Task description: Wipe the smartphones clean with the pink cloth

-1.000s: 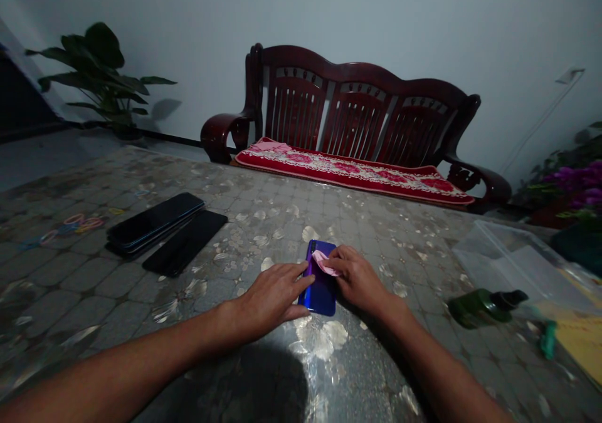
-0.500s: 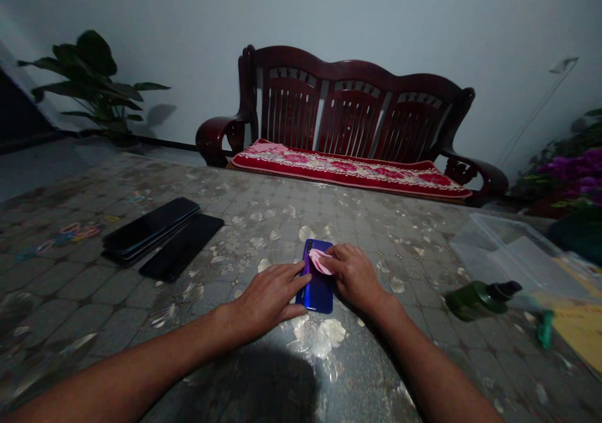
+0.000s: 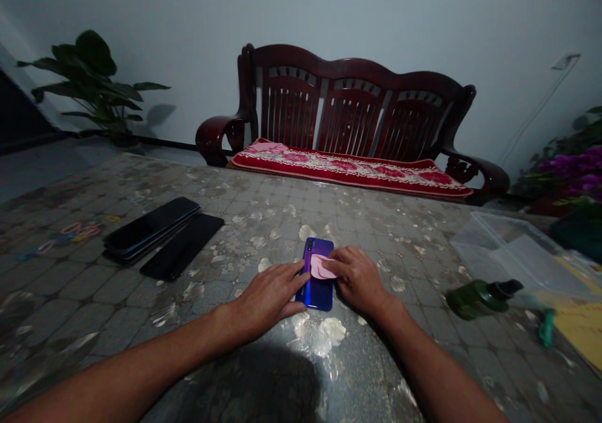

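Centrally: blue-purple phone (image 3: pixel 320 292), one, camera side up, flat on patterned table (image 3: pixel 254 207), between both hands. Pink cloth (image 3: pixel 320 267), one, folded, against upper-middle of phone back. To wipe well, probably: keep cloth flat, press lightly and evenly, overlap strokes out to the edges, go gently around the camera, brace against sliding. Right hand (image 3: pixel 361 277): closed narrowly on right end of cloth; thumb placement hard to make out. Left hand (image 3: pixel 269 292): loosely spread, fingertips touching left edge of phone, thumb at lower left corner, no clasp.
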{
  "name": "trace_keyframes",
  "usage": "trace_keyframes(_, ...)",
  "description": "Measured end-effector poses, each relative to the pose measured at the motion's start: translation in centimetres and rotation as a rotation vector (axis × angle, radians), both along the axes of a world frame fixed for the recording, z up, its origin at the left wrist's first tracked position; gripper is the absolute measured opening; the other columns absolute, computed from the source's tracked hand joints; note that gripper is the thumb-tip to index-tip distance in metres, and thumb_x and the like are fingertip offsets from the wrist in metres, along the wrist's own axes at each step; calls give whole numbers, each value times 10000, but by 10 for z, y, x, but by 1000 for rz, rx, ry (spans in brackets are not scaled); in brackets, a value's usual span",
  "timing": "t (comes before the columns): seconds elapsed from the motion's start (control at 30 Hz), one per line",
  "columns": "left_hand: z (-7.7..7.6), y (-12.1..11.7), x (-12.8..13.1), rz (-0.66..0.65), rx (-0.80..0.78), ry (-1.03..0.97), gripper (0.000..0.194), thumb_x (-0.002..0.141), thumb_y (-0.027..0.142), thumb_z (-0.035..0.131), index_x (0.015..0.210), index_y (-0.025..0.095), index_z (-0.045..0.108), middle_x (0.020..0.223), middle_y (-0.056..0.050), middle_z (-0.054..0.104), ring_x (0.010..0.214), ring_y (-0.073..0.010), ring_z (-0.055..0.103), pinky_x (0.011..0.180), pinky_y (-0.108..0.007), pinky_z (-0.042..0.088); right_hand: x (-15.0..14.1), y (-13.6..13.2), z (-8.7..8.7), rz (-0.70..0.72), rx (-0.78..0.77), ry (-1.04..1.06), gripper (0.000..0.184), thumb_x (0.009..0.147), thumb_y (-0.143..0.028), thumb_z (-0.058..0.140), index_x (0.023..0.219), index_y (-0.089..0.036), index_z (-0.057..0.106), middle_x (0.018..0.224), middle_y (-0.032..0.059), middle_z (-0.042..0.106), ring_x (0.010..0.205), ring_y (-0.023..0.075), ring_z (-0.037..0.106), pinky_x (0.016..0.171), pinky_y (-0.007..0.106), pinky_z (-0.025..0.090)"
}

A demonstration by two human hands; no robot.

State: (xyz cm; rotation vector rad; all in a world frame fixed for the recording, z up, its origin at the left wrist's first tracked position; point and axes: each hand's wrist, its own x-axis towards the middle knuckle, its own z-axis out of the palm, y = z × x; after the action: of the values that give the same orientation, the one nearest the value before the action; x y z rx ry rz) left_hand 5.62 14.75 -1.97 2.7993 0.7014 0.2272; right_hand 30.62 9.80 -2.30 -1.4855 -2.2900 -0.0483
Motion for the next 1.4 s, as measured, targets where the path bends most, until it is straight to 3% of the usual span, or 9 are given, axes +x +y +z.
trace_keyframes(0.17, -1, 3, -2, 10, 10, -22, 514, 927, 343, 682, 1403, 205, 546, 1480, -153, 555, 1307, -293, 588, 1082, -445, 489, 8, 14, -4, -223, -43, 6, 310, 955, -143, 537, 1177, -238, 732, 1044, 91, 683, 955, 231, 552, 848, 353, 402)
trace_keyframes(0.4, 4, 10, -4, 58, 0, -64, 382, 944, 201, 627, 1326, 201, 626, 1414, -127, 621, 1245, -262, 634, 1046, -406, 519, 5, 17, 0, -292, -14, 23, 330, 958, -123, 511, 1171, -244, 733, 1045, 93, 675, 955, 235, 553, 838, 342, 404)
trace_keyframes(0.63, 6, 16, -7, 200, 115, -17, 356, 883, 271, 730, 1232, 207, 698, 1331, -140, 672, 1186, -308, 652, 1024, -468, 511, -2, 22, 1, -289, -55, -65, 311, 962, -149, 517, 1168, -238, 732, 1076, 102, 669, 964, 248, 539, 810, 358, 379)
trace_keyframes(0.9, 7, 14, -4, 185, 176, -9, 246, 877, 319, 744, 1095, 203, 742, 1168, -107, 740, 1060, -281, 682, 970, -428, 510, -14, 15, 3, -109, -67, -84, 287, 922, -133, 540, 1093, -237, 746, 1071, 103, 667, 955, 243, 522, 804, 359, 375)
trace_keyframes(1.1, 6, 11, -2, 164, 265, -34, 107, 936, 230, 656, 986, 223, 750, 1033, -58, 767, 986, -238, 688, 1142, -530, 359, -6, 24, 2, -269, -76, -96, 328, 922, -106, 523, 1153, -215, 729, 1053, 115, 668, 965, 250, 540, 805, 353, 387)
trace_keyframes(1.2, 5, 11, -2, 147, 296, -37, 94, 936, 220, 651, 928, 227, 744, 945, -35, 769, 931, -226, 689, 1169, -567, 310, -8, 23, 3, -274, -81, -113, 322, 909, -117, 539, 1161, -203, 720, 1058, 119, 660, 972, 250, 550, 819, 347, 399)
trace_keyframes(1.4, 5, 9, -3, 135, 302, -82, 182, 932, 151, 626, 1068, 219, 726, 1040, -54, 771, 972, -238, 693, 1189, -609, 269, -18, 13, 8, -176, -71, -68, 202, 949, -252, 584, 1071, -203, 737, 1036, 101, 655, 969, 238, 572, 847, 348, 424)
